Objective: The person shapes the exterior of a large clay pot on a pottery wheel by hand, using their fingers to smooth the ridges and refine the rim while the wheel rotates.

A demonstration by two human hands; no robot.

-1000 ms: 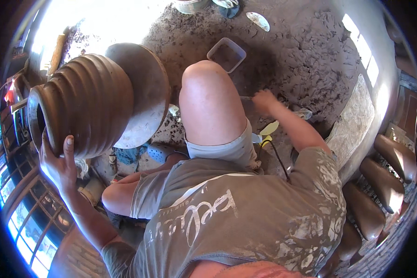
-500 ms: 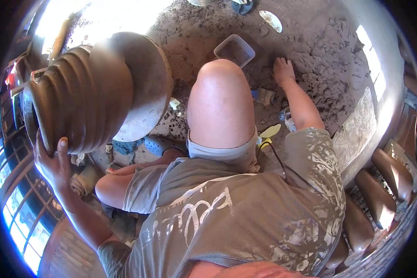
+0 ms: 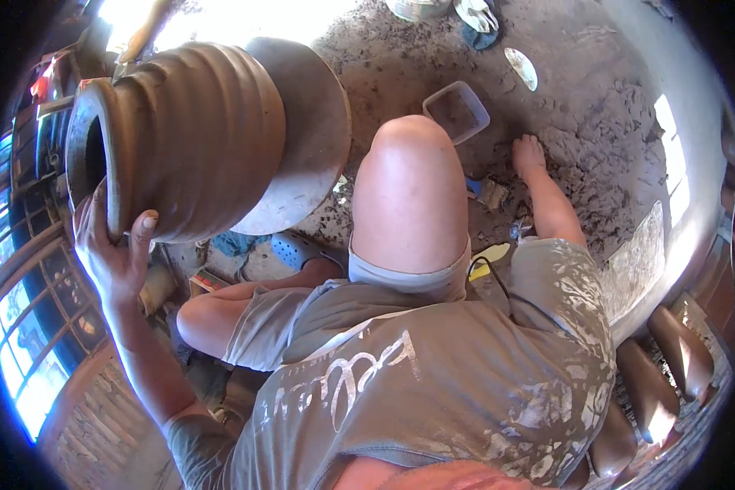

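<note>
A big brown clay pot with a ribbed wall stands on a round wheel head, its open mouth toward the left. At the near side of the mouth, my left hand grips the rim, with fingers at the opening and the thumb against the outer wall. My right arm reaches far forward to the floor. There my right hand is closed on the dark wet clay, its fingers bent downward and their tips hidden.
A clear plastic tub sits between my raised knee and the right hand. Beyond it lie a pale oval piece and a blue cloth. Several brown clay vessels line the right side. A blue clog shows below the wheel head.
The view has shifted, so most things sit farther right. My left hand stays on the pot's rim. The fingers of my right hand have drawn in closer at the clay.
</note>
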